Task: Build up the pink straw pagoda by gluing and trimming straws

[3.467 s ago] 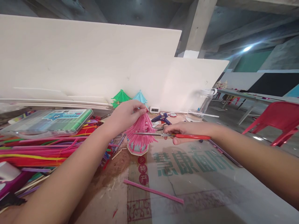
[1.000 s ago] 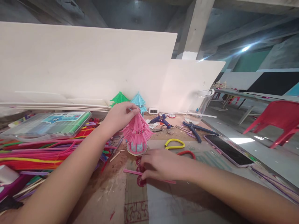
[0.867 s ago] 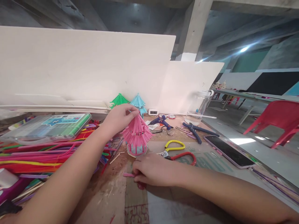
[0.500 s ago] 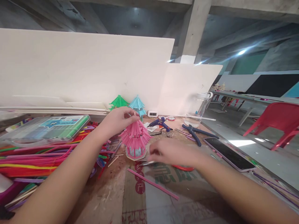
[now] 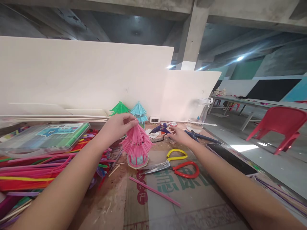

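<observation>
My left hand (image 5: 120, 126) is closed at the tip of a pink pagoda model (image 5: 137, 142) made of fuzzy pipe cleaners, standing upright on a small base. At the back of the table, my right hand (image 5: 178, 134) reaches beside the blue hot glue gun (image 5: 161, 128), fingers apart and curved near its handle. Whether they touch it I cannot tell. Scissors (image 5: 165, 166) with one yellow and one red handle lie spread on the board in front of the pagoda. Nearer to me lies a single pink pipe cleaner (image 5: 154, 191).
Green (image 5: 120, 108) and light blue (image 5: 139, 111) pagoda models stand behind. Bundled pipe cleaners (image 5: 35, 172) and a marker case (image 5: 45, 135) fill the left. Pliers (image 5: 201, 136), a phone (image 5: 231, 159) and a clear jug (image 5: 200, 115) are on the right.
My right hand has moved from above the scissors back to the glue gun, uncovering the scissors. My left hand stays at the pagoda's tip. The view has shifted slightly.
</observation>
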